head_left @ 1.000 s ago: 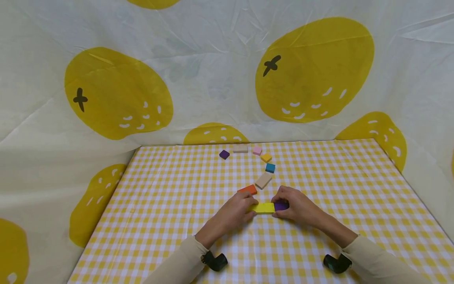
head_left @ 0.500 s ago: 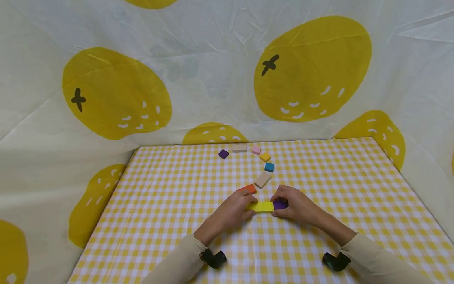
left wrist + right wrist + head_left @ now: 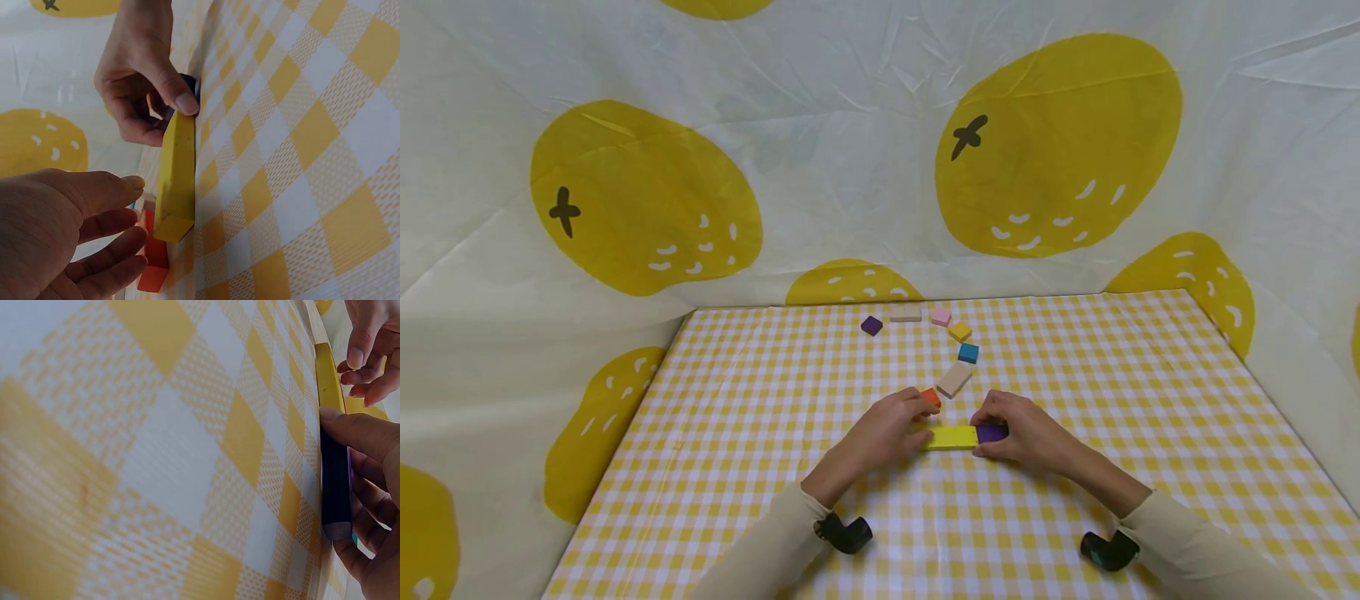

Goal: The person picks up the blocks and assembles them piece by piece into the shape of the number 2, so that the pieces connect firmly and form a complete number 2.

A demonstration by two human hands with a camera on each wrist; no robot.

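One left hand, its fingers loosely spread, partly hid the orange block. Next, on the checked cloth, lay the yellow block, just beside that hand, its right end touching the purple block, which the right hand pinched between thumb and fingers.

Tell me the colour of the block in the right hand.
The block is purple, clearest in the head view.
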